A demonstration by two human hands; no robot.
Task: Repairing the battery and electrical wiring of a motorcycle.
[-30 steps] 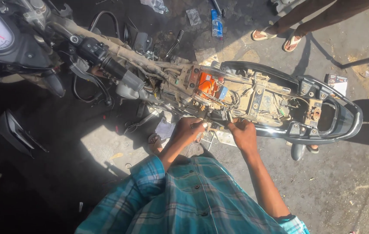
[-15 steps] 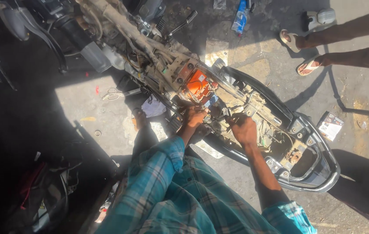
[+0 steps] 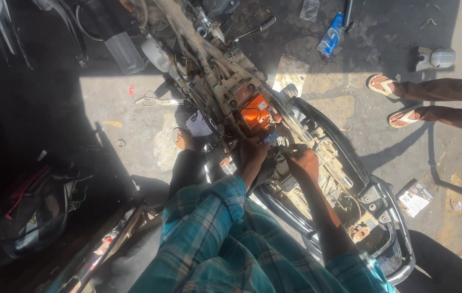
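Both hands are working inside the stripped motorbike frame (image 3: pixel 318 146), just below the orange battery (image 3: pixel 255 113). The left hand (image 3: pixel 252 152) and right hand (image 3: pixel 302 163) are curling onto small parts; what exactly, I cannot tell. The battery looks heavy and rigid, best gripped by its sides.

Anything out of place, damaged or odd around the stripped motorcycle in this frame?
Yes. The motorcycle frame is bare, its panels off and wiring exposed around the orange battery, where the left hand and right hand work. A blue plastic bottle and scissors lie loose on the ground.
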